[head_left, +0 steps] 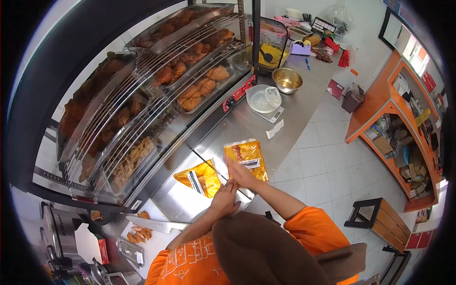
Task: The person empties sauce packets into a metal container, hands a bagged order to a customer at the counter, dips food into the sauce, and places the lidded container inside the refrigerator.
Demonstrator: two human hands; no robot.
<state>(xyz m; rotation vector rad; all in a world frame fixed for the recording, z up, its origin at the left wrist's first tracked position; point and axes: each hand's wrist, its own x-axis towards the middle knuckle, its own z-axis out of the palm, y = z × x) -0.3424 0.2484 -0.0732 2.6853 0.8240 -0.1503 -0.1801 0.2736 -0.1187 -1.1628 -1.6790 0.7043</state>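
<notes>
Two flat plastic packets filled with orange-yellow sauce lie on the steel counter. The left packet [202, 178], with a white label, is beside my left hand [225, 198], whose fingers rest at its right edge. The right packet [254, 154] also bears a label. My right hand [240, 175] lies along its lower left side with fingers extended. Both hands are close together between the packets. Whether the left fingertips hold anything is too small to tell.
A heated display case [232, 100] with fried chicken stands along the counter's far left. Up the counter are a scale [273, 115] bearing a plastic bowl, and a metal bowl [287, 80]. A knife [156, 223] lies on a cutting board with chicken pieces. A wooden stool [387, 225] stands right.
</notes>
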